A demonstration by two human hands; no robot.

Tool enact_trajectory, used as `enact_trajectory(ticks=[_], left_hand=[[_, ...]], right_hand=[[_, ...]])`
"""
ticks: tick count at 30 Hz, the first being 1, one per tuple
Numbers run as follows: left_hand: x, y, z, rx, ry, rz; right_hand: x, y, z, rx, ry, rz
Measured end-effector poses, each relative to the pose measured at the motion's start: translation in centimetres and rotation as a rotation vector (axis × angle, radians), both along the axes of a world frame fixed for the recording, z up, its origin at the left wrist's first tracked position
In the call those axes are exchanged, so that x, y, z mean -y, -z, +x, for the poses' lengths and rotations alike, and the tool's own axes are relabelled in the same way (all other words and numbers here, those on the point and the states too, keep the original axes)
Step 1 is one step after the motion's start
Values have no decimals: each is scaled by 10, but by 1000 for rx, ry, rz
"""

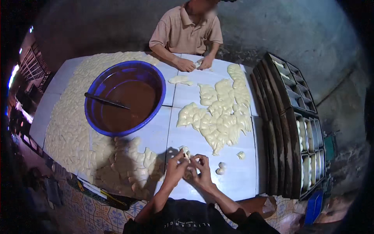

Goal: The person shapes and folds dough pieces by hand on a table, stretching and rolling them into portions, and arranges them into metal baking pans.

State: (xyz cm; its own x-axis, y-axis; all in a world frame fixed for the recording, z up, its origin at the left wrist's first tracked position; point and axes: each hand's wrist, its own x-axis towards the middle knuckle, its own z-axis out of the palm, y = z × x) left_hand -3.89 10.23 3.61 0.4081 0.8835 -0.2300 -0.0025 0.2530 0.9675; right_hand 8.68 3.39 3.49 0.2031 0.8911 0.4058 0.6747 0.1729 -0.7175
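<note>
My left hand (176, 168) and my right hand (201, 171) meet over the white tabletop, fingers bent around a small piece of pale dough (185, 150). Part of it shows above my fingertips; the rest is hidden by them. To the right of my right hand lie small dough balls (221, 169) that touch, and one more dough lump (241, 155) sits farther right. Beyond my hands spreads a patch of flattened dough pieces (224, 123), pressed against one another. More flattened dough pieces (70, 128) cover the table's left side.
A blue basin (162, 105) of brown paste, a dark flat-bladed tool (107, 101) resting across its rim, stands left of centre. Across the table a person's hands (194, 65) work dough. Stacked compartment trays (282, 156) line the right edge, some compartments holding pale pieces.
</note>
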Motion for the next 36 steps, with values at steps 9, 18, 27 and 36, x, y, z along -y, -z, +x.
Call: enact_trajectory(ticks=[9,18,27,36], left_hand=[[43,-13,6,-83,261,207],[84,-4,32,-146,272,269],[100,-18,41,390,385,199],[47,5,6,529,-35,149]], right_hand=[[38,-1,33,-475,-53,-23],[98,9,30,-636,110,-327],[141,2,78,-883,-81,-419],[119,77,170,-301,324,-178]])
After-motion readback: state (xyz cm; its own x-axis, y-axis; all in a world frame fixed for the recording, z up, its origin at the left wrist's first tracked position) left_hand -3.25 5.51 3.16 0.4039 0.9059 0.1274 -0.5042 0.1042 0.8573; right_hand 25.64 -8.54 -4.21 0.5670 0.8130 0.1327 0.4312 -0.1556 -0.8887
